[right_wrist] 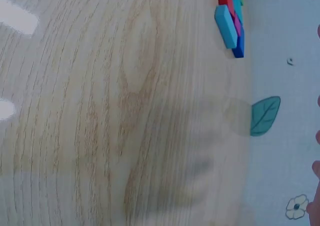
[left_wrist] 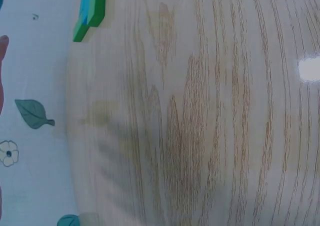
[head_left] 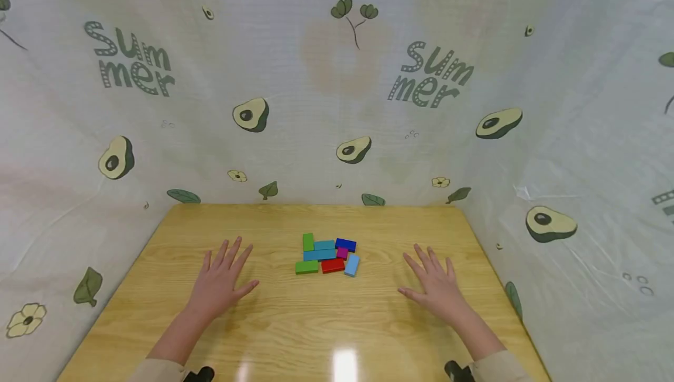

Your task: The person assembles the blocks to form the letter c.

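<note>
Several small coloured blocks lie in a loose cluster on the wooden table in the head view. Two green blocks (head_left: 307, 267) are on the left side, with two blue-teal blocks (head_left: 319, 255) beside them. A red block (head_left: 333, 265), a small magenta block (head_left: 342, 253), a dark blue block (head_left: 346, 245) and a light blue block (head_left: 351, 265) make up the right side. My left hand (head_left: 222, 279) is spread left of the cluster, holding nothing. To the right, my right hand (head_left: 434, 285) has its fingers spread, also holding nothing. Only fingertips show at the wrist views' edges.
The wooden table (head_left: 295, 323) ends against a pale cloth backdrop (head_left: 295, 66) printed with avocados and leaves, which also rises along both sides. Dark wrist-camera mounts show at both sleeves. Bright reflections lie on the near part of the tabletop.
</note>
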`<action>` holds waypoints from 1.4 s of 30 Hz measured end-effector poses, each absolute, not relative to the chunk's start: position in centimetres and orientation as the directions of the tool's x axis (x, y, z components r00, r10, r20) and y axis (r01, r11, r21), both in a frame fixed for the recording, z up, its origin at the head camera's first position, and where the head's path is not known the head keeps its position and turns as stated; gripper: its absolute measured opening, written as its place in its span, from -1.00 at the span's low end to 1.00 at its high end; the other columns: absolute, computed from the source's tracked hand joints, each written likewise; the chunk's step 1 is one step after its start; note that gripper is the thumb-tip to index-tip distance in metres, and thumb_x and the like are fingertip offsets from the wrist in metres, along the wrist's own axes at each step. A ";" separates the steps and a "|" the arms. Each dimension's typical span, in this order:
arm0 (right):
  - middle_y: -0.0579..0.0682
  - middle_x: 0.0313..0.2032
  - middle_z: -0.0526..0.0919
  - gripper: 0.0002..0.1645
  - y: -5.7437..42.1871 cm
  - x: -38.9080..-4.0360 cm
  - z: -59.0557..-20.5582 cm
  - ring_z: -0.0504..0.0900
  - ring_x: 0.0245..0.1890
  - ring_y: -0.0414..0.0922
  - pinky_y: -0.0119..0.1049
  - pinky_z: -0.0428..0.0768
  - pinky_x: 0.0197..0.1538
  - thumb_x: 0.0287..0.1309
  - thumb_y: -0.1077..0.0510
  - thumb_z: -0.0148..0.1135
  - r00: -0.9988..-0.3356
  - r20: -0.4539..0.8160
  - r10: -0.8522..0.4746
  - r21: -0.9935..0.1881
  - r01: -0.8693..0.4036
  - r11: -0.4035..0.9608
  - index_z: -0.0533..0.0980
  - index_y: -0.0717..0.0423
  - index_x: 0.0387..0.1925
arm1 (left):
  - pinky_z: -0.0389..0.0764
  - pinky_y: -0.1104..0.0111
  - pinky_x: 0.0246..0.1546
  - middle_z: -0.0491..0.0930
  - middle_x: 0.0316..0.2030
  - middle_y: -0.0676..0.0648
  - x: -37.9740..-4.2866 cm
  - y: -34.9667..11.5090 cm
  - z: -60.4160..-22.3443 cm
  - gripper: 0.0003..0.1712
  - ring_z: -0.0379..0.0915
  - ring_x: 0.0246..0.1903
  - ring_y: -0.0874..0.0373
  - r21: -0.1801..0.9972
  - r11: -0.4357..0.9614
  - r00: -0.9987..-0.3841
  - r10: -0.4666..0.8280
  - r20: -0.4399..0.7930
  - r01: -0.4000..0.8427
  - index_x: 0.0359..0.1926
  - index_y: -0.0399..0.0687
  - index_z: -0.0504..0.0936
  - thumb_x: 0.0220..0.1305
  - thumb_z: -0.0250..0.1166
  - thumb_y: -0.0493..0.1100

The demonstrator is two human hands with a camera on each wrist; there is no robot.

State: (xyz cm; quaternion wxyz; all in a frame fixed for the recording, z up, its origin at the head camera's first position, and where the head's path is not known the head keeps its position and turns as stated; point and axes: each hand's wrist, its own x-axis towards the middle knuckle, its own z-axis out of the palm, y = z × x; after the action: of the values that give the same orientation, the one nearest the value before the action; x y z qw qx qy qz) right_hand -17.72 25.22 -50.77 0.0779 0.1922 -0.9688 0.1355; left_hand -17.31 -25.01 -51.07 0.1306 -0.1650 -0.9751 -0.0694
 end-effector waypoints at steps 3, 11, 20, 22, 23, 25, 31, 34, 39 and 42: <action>0.21 0.46 0.05 -0.01 24.8 -17.8 -50.5 -0.05 0.43 0.29 0.45 -0.19 0.24 0.13 -0.38 0.22 -0.910 0.224 -0.350 -0.234 -0.399 0.887 0.24 0.04 0.44 | -0.24 -0.21 0.33 -0.08 0.50 -0.23 -17.5 -25.1 -50.8 -0.01 -0.26 0.46 -0.21 0.100 0.937 -0.916 0.300 0.267 0.336 0.49 -0.05 0.16 0.20 0.29 0.29; 0.25 0.46 0.04 -0.03 24.1 -18.5 -49.7 -0.06 0.42 0.31 0.48 -0.19 0.22 0.18 -0.32 0.21 -0.908 0.254 -0.332 -0.307 -0.402 0.863 0.20 0.08 0.45 | -0.17 -0.25 0.30 0.00 0.47 -0.29 -18.3 -24.1 -50.5 -0.01 -0.21 0.44 -0.25 0.132 0.920 -0.899 0.319 0.300 0.370 0.49 -0.07 0.17 0.19 0.31 0.26; 0.25 0.46 0.02 -0.03 22.6 -19.5 -49.3 -0.08 0.43 0.31 0.45 -0.20 0.24 0.19 -0.22 0.27 -0.924 0.215 -0.315 -0.430 -0.380 0.819 0.16 0.13 0.47 | -0.10 -0.26 0.28 0.02 0.46 -0.28 -19.3 -22.6 -51.2 -0.02 -0.13 0.42 -0.29 0.155 0.913 -0.903 0.327 0.278 0.378 0.49 -0.10 0.15 0.21 0.29 0.26; 0.25 0.47 0.01 -0.02 22.2 -19.6 -49.5 -0.08 0.43 0.31 0.43 -0.19 0.25 0.18 -0.19 0.29 -0.927 0.214 -0.310 -0.461 -0.375 0.804 0.14 0.13 0.47 | -0.08 -0.25 0.29 0.01 0.46 -0.28 -19.5 -22.2 -51.4 -0.01 -0.12 0.42 -0.28 0.164 0.911 -0.906 0.327 0.269 0.378 0.49 -0.11 0.14 0.22 0.28 0.27; 0.25 0.47 0.02 -0.02 22.0 -19.6 -49.6 -0.07 0.43 0.31 0.43 -0.18 0.26 0.18 -0.18 0.31 -0.928 0.212 -0.307 -0.477 -0.372 0.796 0.14 0.14 0.47 | -0.07 -0.25 0.29 0.02 0.46 -0.29 -19.6 -22.0 -51.5 -0.01 -0.11 0.42 -0.28 0.171 0.909 -0.906 0.328 0.268 0.380 0.49 -0.11 0.14 0.22 0.28 0.27; 0.25 0.46 0.02 -0.01 21.6 -19.6 -49.8 -0.06 0.42 0.31 0.43 -0.15 0.26 0.16 -0.14 0.34 -0.930 0.207 -0.303 -0.509 -0.366 0.779 0.14 0.15 0.47 | -0.04 -0.24 0.29 0.03 0.46 -0.29 -19.7 -21.5 -51.7 0.00 -0.10 0.42 -0.28 0.197 0.903 -0.907 0.325 0.266 0.381 0.49 -0.12 0.14 0.22 0.29 0.27; 0.21 0.48 -0.01 0.00 20.2 -19.9 -50.4 -0.03 0.42 0.31 0.45 -0.01 0.23 0.15 -0.08 0.38 -0.945 0.170 -0.278 -0.661 -0.319 0.679 0.12 0.12 0.48 | 0.05 -0.25 0.26 0.13 0.42 -0.31 -20.6 -20.3 -51.8 0.02 0.02 0.37 -0.31 0.275 0.870 -0.897 0.327 0.298 0.409 0.47 -0.17 0.18 0.15 0.38 0.22; 0.14 0.50 -0.05 0.01 19.3 -20.0 -50.8 -0.05 0.44 0.27 0.41 0.05 0.24 0.16 -0.11 0.37 -0.955 0.120 -0.269 -0.750 -0.265 0.606 0.08 0.03 0.50 | 0.13 -0.22 0.24 0.19 0.39 -0.33 -21.2 -19.7 -52.1 0.01 0.08 0.34 -0.33 0.335 0.846 -0.900 0.328 0.288 0.415 0.45 -0.19 0.19 0.13 0.42 0.16; 0.12 0.48 0.02 0.00 17.8 -20.1 -51.8 0.00 0.43 0.26 0.36 0.13 0.24 0.13 -0.09 0.40 -0.959 0.086 -0.270 -0.811 -0.225 0.540 0.13 0.00 0.49 | 0.23 -0.12 0.24 0.26 0.35 -0.29 -22.0 -18.3 -53.0 -0.03 0.15 0.32 -0.27 0.497 0.783 -0.927 0.311 0.209 0.375 0.44 -0.17 0.21 0.11 0.48 0.01; 0.13 0.46 0.08 -0.04 17.0 -20.0 -52.2 0.06 0.41 0.28 0.37 0.15 0.23 0.12 -0.08 0.41 -0.956 0.091 -0.278 -0.816 -0.232 0.529 0.17 0.02 0.47 | 0.23 -0.07 0.26 0.31 0.33 -0.26 -22.5 -17.4 -53.5 -0.07 0.18 0.31 -0.23 0.564 0.746 -0.935 0.306 0.181 0.353 0.43 -0.18 0.25 0.11 0.49 -0.08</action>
State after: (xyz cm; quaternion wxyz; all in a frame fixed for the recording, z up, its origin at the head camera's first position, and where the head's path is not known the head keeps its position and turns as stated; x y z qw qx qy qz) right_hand -20.01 16.97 -52.25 -0.0249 0.1458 -0.8740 0.4628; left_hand -22.46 -17.43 -53.49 0.0382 -0.1764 -0.9336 -0.3095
